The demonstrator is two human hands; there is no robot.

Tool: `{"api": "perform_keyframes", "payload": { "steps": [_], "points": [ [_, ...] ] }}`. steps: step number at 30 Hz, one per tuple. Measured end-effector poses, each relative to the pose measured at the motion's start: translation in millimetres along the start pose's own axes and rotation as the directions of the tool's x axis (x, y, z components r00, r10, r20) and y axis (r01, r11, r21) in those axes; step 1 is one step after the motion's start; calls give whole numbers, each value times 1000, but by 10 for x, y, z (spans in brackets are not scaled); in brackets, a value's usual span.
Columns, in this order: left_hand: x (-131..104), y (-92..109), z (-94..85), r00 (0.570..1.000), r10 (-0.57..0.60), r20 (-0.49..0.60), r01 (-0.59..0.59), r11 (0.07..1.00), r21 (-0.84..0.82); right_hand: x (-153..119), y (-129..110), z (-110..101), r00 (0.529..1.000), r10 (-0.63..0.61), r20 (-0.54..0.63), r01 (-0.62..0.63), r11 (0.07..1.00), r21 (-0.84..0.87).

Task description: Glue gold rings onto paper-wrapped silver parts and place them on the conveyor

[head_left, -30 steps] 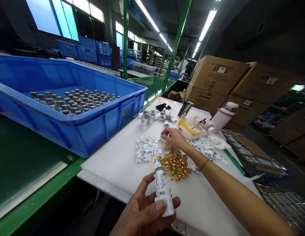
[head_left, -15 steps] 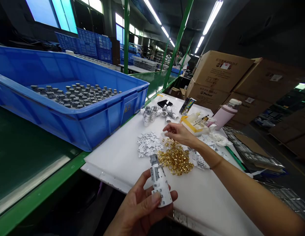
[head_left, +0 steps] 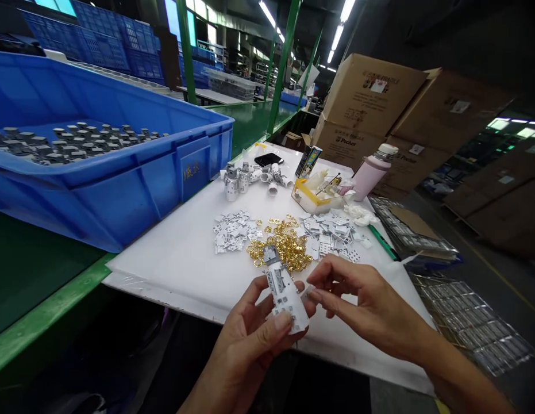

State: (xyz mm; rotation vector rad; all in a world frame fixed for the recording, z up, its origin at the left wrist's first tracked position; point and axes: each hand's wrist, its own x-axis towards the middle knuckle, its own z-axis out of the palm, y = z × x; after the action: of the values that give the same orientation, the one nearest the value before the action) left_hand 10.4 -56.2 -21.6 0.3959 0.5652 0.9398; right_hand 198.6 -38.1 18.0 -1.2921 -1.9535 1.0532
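My left hand (head_left: 261, 333) is wrapped round a white and grey cylindrical part (head_left: 284, 293), its grey end tilted up and away. Close to the part's right side, my right hand (head_left: 357, 296) pinches a small pale flat piece (head_left: 308, 292) between thumb and fingers. Beyond the part lies a heap of gold rings (head_left: 288, 244). Small white plates form one pile (head_left: 236, 231) to the left of the rings and another pile (head_left: 331, 233) to their right. Several white cylindrical parts (head_left: 231, 187) stand or lie farther back on the white table (head_left: 172, 259).
A large blue bin (head_left: 146, 178) with many grey-topped parts stands at the left. Toward the back are a black phone (head_left: 268, 159), a yellow-edged tray (head_left: 314, 201) and a pink bottle (head_left: 370, 175). Cardboard boxes (head_left: 362, 103) rise behind; a green tool (head_left: 383, 241) lies at the right edge.
My right hand has come back from beyond the rings to beside the held part, with a small pale piece in its fingers. The camera view has shifted to the right and down.
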Motion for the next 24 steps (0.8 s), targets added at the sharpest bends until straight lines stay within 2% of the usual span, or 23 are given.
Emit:
{"api": "perform_keyframes", "payload": {
  "steps": [3,6,9,12,15,17,18,21,24],
  "points": [
    [16,-61,21,999,-28,36,29,999,-32,-61,47,48,998,30,-60,-15,972,234],
    [28,-64,40,999,-34,27,37,994,-107,-124,199,195,987,46,-154,26,899,438],
    [44,-68,54,999,-42,6,42,980,-194,-196,356,404,965,44,-258,103,841,532],
    [63,-103,59,999,-42,-1,40,966,-257,-258,404,563,914,26,-404,204,832,515],
    [65,-147,48,999,-35,-4,33,959,-282,-303,335,584,835,-31,-549,223,931,287],
    [55,-170,32,998,-55,9,56,958,-282,-325,263,539,772,-149,-617,202,979,16],
    [48,-179,22,997,-70,13,71,957,-283,-333,228,511,753,-228,-617,195,973,-121],
    [34,-201,1,992,-130,0,124,947,-297,-341,153,454,749,-439,-496,230,874,-428],
    [31,-209,-5,986,-162,-30,145,939,-313,-329,136,454,744,-543,-390,277,782,-559]
  ]
}}
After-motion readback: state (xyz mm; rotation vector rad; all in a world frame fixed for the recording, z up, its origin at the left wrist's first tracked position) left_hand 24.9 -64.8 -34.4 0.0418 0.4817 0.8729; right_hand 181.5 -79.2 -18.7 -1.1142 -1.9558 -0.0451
